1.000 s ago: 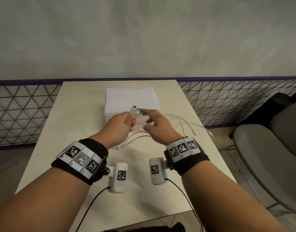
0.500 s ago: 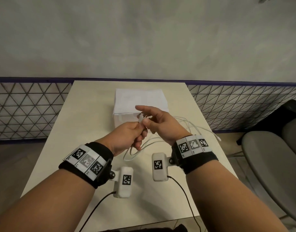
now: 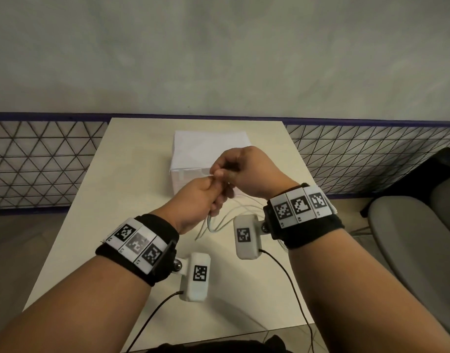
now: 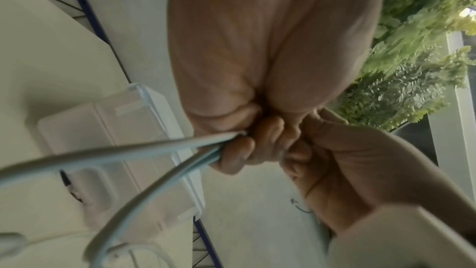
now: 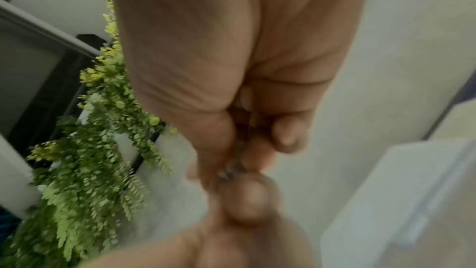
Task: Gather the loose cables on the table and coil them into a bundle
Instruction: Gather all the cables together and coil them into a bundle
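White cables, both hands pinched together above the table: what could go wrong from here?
1. The left hand grips several white cables in one fist; strands hang in uneven loops, so they may tangle rather than coil neatly.
2. The right hand pinches close to the left; the wrist view is blurred, so a weak grip could slip.
3. Loops hang near the white box and the right wrist camera; pulling could snag either.

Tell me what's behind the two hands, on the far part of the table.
A white rectangular box sits on the beige table behind the left hand and right hand, which hold white cables. The hands cover its near right corner.
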`<control>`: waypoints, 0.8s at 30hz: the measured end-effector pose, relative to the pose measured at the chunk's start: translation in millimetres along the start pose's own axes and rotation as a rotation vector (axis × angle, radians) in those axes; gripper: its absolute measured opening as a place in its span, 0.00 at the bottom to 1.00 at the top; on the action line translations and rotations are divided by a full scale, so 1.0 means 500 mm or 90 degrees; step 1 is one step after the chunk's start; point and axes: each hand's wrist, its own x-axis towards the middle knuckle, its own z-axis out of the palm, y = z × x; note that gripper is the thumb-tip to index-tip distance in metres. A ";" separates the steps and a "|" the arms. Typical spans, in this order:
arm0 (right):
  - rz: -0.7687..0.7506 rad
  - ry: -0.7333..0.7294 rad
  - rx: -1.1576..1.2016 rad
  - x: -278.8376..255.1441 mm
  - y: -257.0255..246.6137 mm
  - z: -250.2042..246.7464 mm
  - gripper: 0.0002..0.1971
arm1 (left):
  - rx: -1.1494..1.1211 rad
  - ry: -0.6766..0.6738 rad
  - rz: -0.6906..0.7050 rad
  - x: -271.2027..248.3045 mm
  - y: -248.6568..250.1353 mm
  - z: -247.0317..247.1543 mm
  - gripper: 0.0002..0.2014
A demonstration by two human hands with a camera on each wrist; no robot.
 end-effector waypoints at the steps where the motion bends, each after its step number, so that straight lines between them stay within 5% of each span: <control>1: -0.002 0.052 0.043 0.002 0.010 0.010 0.07 | -0.027 0.017 0.006 0.002 0.006 -0.001 0.17; 3: 0.032 0.100 0.154 0.003 0.029 0.039 0.17 | -0.114 0.054 0.027 0.006 0.023 -0.006 0.17; 6: 0.087 -0.014 0.315 -0.007 0.038 0.096 0.23 | -0.198 0.120 0.064 0.011 0.048 -0.017 0.18; 21: 0.159 -0.157 0.075 -0.043 0.043 0.112 0.16 | -0.383 0.333 0.084 0.031 0.040 -0.057 0.17; 24: 0.115 -0.181 -0.004 -0.047 0.046 0.106 0.15 | -0.452 0.380 0.094 0.032 0.041 -0.063 0.16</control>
